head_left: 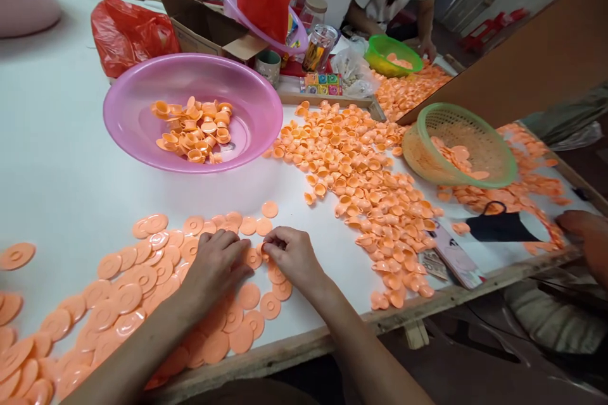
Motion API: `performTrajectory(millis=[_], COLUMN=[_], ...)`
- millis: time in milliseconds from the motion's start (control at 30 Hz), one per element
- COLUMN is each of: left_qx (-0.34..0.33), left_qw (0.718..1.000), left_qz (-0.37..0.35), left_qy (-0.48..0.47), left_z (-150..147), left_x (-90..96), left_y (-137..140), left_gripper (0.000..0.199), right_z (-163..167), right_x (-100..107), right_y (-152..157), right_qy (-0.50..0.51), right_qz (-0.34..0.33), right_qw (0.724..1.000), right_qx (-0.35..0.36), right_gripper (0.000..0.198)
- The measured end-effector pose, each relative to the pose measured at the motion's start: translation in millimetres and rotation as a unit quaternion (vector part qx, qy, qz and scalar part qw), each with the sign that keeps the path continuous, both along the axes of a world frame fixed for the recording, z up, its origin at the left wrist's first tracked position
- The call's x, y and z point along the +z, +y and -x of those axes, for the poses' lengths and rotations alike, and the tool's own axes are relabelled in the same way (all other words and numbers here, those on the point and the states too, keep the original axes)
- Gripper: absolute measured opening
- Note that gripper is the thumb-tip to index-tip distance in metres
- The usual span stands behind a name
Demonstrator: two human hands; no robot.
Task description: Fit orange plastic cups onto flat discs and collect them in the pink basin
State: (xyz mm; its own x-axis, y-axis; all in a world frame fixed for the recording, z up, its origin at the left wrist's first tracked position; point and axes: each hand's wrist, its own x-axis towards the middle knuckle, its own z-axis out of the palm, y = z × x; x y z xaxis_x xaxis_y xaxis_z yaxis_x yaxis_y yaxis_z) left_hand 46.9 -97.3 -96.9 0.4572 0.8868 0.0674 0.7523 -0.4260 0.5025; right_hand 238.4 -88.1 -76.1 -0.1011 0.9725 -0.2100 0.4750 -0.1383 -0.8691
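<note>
Head camera is showing a big white table (71, 202) with a wooden edge running along the near side. On it, a wide purple basin (128, 107) is sitting past the hands, and some little orange cups are lying inside. Behind the basin, an open cardboard box (194, 38) is standing next to a red plastic bag (133, 35). Over to the right, a green basket (422, 161) is holding a few flat orange pieces.

The person's two bare hands are working close together near the front edge. The left hand (221, 262) is lying palm down over the saucers, with its fingers bending; I cannot tell if it is gripping anything. The right hand (292, 256) is pinching a small orange piece (263, 252) between its fingertips, just above the saucers.

Lots of round orange saucers (128, 297) are spreading in a heap under and to the left of the hands. Many tiny orange cups (320, 190) are making a long pile on the right, reaching almost to the table's edge.
</note>
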Motion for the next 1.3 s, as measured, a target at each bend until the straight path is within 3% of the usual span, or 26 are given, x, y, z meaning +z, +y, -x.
performTrajectory(millis=[100,200,433,533,667,767,867,933,1100,1200,1300], left_qx=[0.005,0.012,0.016,0.024,0.032,0.05,0.103,0.138,0.186,0.211,0.236], left_qw=[1.0,0.998,0.999,0.998,0.997,0.991,0.954,0.931,0.901,0.882,0.887], left_qz=[-0.003,-0.029,0.005,-0.003,-0.007,0.08,0.226,0.283,0.322,0.348,0.336], left_qy=[-0.023,-0.046,-0.036,-0.051,-0.066,-0.099,-0.168,-0.187,-0.224,-0.237,-0.213], left_z=[4,3,0,-1,0,1,-3,-8,-13,-12,-18], left_x=[-4.6,-10.0,-2.8,-4.2,-6.5,1.9,14.3,18.8,10.3,2.1,8.3], left_y=[-7,-10,-8,-8,-7,-3,3,5,0,-1,-5], left_gripper=[0.004,0.009,0.008,0.012,0.017,0.01,0.014,0.013,0.019,0.02,0.013], right_z=[18,27,9,11,22,24,22,22,31,37,36], right_x=[-4,-3,8,4,-1,-1,0,0,-6,-12,-9], right_y=[-1,-4,-2,-4,-6,-5,-6,-8,-21,-25,-29], right_qy=[-0.047,-0.072,-0.022,-0.043,-0.08,-0.091,-0.095,-0.109,-0.164,-0.169,-0.152], right_qz=[-0.009,-0.02,0.059,0.062,0.015,0.009,0.003,-0.007,-0.071,-0.07,-0.077], right_qw=[0.997,0.995,0.998,0.997,0.997,0.995,0.995,0.993,0.983,0.983,0.984], right_qx=[0.053,0.07,-0.029,-0.02,0.015,0.032,0.043,0.052,0.052,0.033,0.044], right_gripper=[0.016,0.019,0.011,0.012,0.017,0.018,0.018,0.019,0.021,0.021,0.02])
